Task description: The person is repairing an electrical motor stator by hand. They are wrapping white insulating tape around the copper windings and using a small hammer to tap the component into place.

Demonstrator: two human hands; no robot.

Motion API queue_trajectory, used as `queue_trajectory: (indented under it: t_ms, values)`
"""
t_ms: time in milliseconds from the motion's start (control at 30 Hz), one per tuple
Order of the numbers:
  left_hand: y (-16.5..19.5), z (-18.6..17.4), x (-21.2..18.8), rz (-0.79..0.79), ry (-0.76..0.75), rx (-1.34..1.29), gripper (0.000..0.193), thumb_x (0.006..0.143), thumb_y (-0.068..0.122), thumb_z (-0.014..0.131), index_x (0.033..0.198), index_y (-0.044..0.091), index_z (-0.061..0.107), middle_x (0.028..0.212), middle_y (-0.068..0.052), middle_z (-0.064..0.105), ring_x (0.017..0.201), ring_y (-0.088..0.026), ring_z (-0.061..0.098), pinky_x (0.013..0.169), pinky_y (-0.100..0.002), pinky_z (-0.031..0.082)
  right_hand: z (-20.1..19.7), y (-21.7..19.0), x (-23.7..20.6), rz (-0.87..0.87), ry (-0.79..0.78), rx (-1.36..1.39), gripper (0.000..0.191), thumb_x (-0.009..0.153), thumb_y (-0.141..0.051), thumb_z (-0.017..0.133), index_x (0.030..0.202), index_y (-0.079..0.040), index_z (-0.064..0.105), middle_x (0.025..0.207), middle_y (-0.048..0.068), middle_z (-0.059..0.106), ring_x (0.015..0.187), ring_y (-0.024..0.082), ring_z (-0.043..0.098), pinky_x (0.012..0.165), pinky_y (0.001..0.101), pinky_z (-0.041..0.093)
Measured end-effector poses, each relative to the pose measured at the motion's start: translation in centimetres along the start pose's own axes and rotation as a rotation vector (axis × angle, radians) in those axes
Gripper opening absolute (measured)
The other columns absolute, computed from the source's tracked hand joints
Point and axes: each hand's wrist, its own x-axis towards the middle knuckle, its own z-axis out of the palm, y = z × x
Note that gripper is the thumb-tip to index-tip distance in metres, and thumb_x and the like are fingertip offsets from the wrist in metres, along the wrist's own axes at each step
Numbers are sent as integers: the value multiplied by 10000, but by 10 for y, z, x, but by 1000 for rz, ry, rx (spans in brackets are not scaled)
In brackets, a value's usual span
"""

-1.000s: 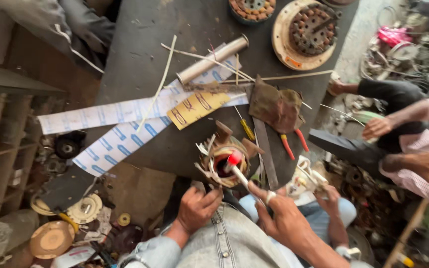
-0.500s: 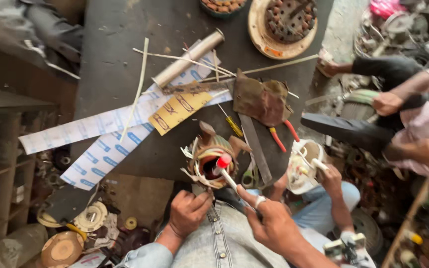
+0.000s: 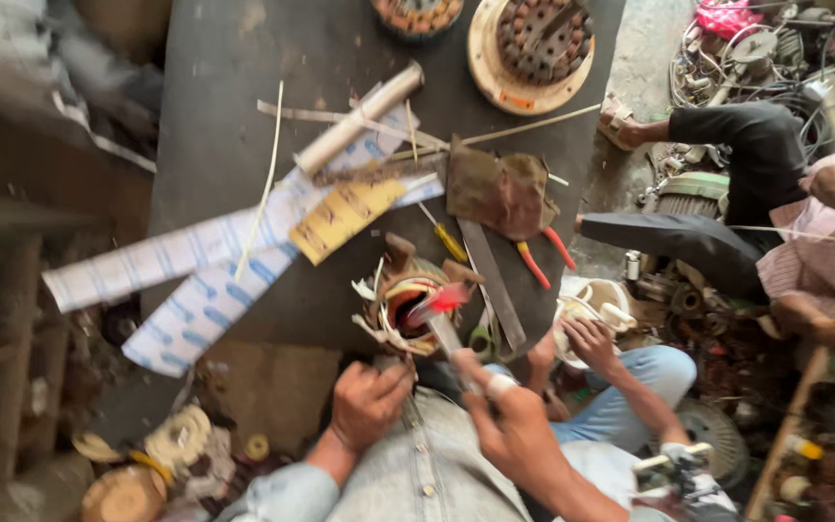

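Observation:
A round motor stator (image 3: 408, 307) with copper windings and pale paper strips poking out sits at the near edge of a dark table (image 3: 234, 116). My left hand (image 3: 369, 401) rests closed against the stator's near side. My right hand (image 3: 514, 430) grips a tool with a red tip (image 3: 442, 309), and that tip sits at the stator's opening. The tool is blurred.
Blue-and-white paper strips (image 3: 205, 271), a yellow card (image 3: 345, 217), a white roll (image 3: 359, 116), a brown cloth (image 3: 500, 188), a metal bar (image 3: 495, 280) and red-handled pliers (image 3: 538, 261) lie on the table. Another person's hand (image 3: 591, 343) holds a white part at right. A seated person (image 3: 823, 242) is far right.
The view has shifted, so the table and stator sit lower and more central. My right hand has moved the red-tipped tool slightly at the stator. My left hand stays by the stator.

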Motion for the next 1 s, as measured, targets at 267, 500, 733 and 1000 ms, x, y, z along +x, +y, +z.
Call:
queue_trajectory:
  t_ms: [267,500,733,1000]
  values:
    - [-2,-2,1,20,14,-26,267,728,116,701,991,93,745,1039,10,720,649,-171,609,632,-366,466,27,6,-23,79,188,-245,458,867,-92,722,1321,-132,670,583,-10,582,556,117,507,563,284,445]
    - [3,-6,2,-5,27,-1,236,755,51,671,973,97,748,1055,18,739,660,-170,636,640,-348,480,35,1,-24,602,28,267,518,893,-98,659,1407,-162,628,557,11,560,427,63,499,396,254,433]
    - [9,-9,4,-40,34,-44,151,815,68,688,954,94,741,1061,7,741,679,-159,665,628,-341,468,50,8,-31,198,168,86,473,905,-66,679,1377,-64,642,756,74,667,620,85,583,542,261,475]
    - [9,-5,4,-31,22,-21,170,803,61,690,960,92,747,1037,10,739,695,-167,669,628,-351,474,56,22,-28,-82,252,-36,456,867,-20,677,1323,-25,672,1022,195,755,824,132,693,687,294,536]
